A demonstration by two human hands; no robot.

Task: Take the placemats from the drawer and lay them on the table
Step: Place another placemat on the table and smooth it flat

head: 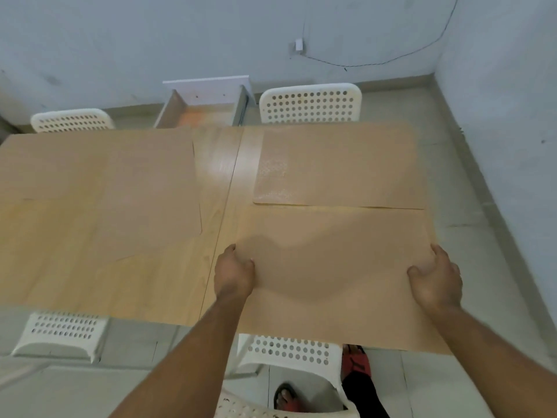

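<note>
A tan placemat lies on the near right part of the light wooden table, its near edge hanging over the table's front. My left hand grips its left edge and my right hand grips its right edge. A second placemat lies flat on the far right. Two more placemats cover the left half, one at the far left and one at the near left. The white drawer stands open beyond the table's far edge.
White perforated chairs stand around the table: one at the far left, one at the far right, one at the near left and one right below me. My feet in sandals are on the tiled floor.
</note>
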